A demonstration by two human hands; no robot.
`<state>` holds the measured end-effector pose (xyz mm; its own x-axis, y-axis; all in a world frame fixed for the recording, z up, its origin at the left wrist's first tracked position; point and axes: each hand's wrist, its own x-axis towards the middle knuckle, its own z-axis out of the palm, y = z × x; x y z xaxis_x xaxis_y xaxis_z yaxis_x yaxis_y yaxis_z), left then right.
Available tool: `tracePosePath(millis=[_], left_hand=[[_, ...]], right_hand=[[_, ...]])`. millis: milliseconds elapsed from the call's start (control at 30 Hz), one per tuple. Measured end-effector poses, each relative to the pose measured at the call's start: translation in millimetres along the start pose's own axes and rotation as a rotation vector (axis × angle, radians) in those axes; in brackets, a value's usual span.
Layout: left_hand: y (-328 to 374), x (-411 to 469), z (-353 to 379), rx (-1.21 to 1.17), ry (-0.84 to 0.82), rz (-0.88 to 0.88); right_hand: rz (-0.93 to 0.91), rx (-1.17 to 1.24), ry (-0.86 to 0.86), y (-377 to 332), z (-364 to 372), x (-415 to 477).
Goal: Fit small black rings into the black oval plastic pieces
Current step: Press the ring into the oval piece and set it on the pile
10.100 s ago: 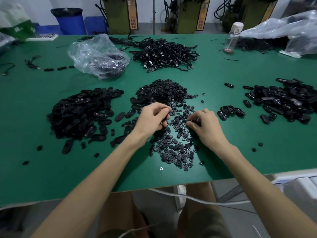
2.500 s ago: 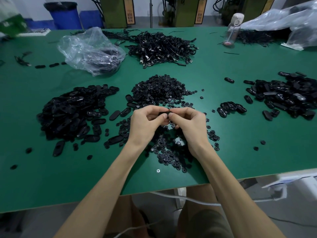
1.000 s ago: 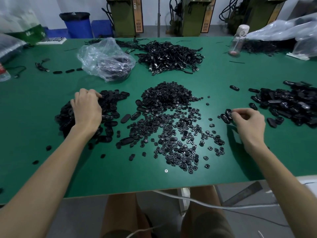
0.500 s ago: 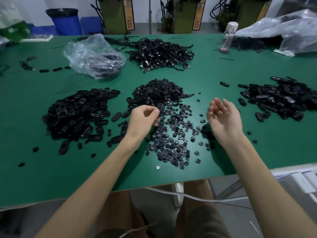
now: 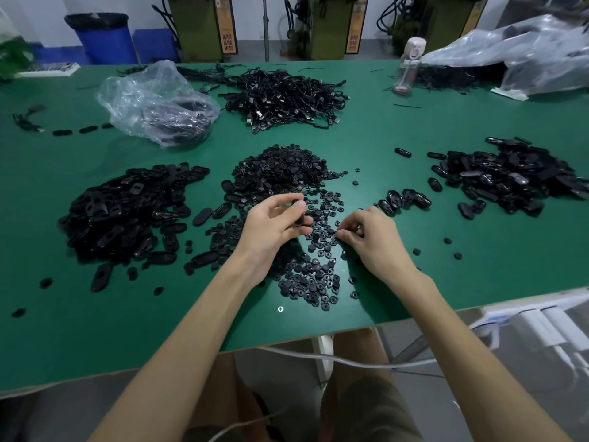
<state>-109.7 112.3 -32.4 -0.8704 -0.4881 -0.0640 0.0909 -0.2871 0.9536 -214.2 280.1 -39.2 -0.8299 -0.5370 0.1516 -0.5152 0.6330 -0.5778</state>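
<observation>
**No legible text**

Nothing can be read. Two orange-brown label strips, one (image 5: 228,33) on the left green machine (image 5: 197,27) and another (image 5: 353,33) on the middle machine (image 5: 328,27), stand behind the counter (image 5: 478,282). Each carries dark characters, too blurred to make out.

Green table (image 5: 95,330) carried: oval pieces (image 5: 127,212) heaped centre-left, rings (image 5: 287,167) piled mid-frame, second oval heap (image 5: 510,177) at right, cable tangle (image 5: 287,94) top centre, clear bag (image 5: 153,100) upper left, bottle (image 5: 408,68) and plastic sheeting (image 5: 510,49) upper right.
</observation>
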Motion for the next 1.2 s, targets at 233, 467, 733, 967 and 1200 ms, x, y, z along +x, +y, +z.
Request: tracePosePath(millis=[233, 467, 733, 967, 1200], left_hand=[[2, 4, 1, -0.067, -0.026, -0.054], [-2, 2, -6, -0.009, -0.047, 0.006], [-7, 2, -11, -0.068, 0.0, 0.031], [-5, 1, -16, -0.075, -0.035, 0.077], [-7, 1, -16, 0.272, 0.159, 0.275]], right_hand=[[-0.027, -0.035, 0.029, -10, 4, 5], [-0.002, 0.303, 0.125, -21, 7, 0], [0.149, 1.167, -0.013, -45, 22, -2], [0.144, 1.324, -0.012, -41, 32, -4], [0.168, 1.359, -0.016, -40, 34, -3]])
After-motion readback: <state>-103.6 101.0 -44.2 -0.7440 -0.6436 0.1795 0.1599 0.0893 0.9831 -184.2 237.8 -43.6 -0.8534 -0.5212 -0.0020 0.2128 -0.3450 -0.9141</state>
